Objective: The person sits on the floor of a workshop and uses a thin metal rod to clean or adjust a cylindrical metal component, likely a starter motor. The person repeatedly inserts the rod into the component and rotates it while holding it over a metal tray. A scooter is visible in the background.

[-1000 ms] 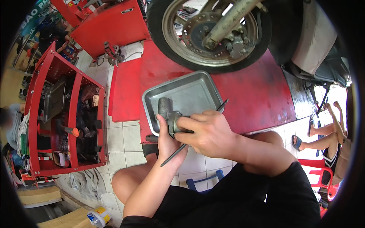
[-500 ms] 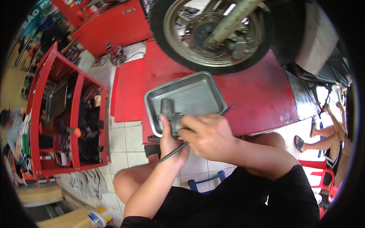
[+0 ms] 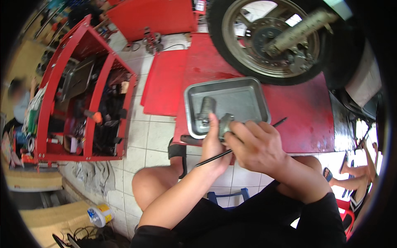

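My left hand (image 3: 215, 151) curls round a rounded grey metal part (image 3: 226, 122) over the near side of a metal tray (image 3: 264, 97), its thumb pointing up. My right hand (image 3: 258, 144) is closed against the same part from the right, fingertips on it. A thin black rod (image 3: 213, 158) crosses my left wrist, passes through my right hand and shows again past its knuckles with a dark tip. Beside my left thumb is a grey metal cylinder (image 3: 209, 105); I cannot tell whether it touches the hand. A dark handle (image 3: 190, 140) lies by the tray's near left corner.
The tray stands on a red platform (image 3: 297, 107). A motorcycle wheel (image 3: 235, 53) rises just behind it. To the left is a red shelf cart (image 3: 78, 157) holding tools. A blue stool (image 3: 231, 194) is below me; a white and yellow bucket (image 3: 101, 215) stands lower left.
The view has swung, so the tray, wheel and cart sit farther right. The held part has come away from the cylinder, leaving a gap between them. Both hands stay closed.
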Demonstrator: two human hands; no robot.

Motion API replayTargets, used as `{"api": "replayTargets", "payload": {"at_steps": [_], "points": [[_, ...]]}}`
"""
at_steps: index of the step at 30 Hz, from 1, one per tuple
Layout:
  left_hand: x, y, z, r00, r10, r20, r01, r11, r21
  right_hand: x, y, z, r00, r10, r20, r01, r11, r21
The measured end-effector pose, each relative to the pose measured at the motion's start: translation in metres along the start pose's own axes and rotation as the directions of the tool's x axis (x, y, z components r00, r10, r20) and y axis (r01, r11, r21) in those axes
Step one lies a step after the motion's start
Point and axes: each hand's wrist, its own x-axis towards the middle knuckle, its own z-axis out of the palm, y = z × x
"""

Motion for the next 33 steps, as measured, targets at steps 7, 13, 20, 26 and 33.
{"api": "replayTargets", "payload": {"at_steps": [7,13,20,26,33], "points": [[0.002,-0.001,0.002,0.997,-0.028,0.078,0.028,1.000,-0.008,-0.008,0.004,-0.003,0.997,0.024,0.073,-0.023,1.000,-0.010],[-0.006,0.004,0.006,0.989,0.037,0.144,-0.035,0.999,-0.017,-0.005,0.004,0.002,1.000,-0.019,-0.021,0.019,1.000,0.013],[-0.002,-0.001,0.007,0.998,0.013,0.057,-0.014,1.000,0.024,-0.007,0.019,-0.003,0.996,-0.022,0.089,0.003,0.978,0.210],[-0.007,-0.002,0.018,0.994,-0.088,-0.063,0.089,0.996,0.012,-0.012,0.015,-0.004,0.994,-0.001,0.111,-0.021,0.981,0.193],[-0.006,0.001,0.020,0.991,0.006,-0.130,-0.003,1.000,0.022,-0.009,0.014,0.006,0.999,0.029,0.026,-0.034,0.969,0.245]]}}
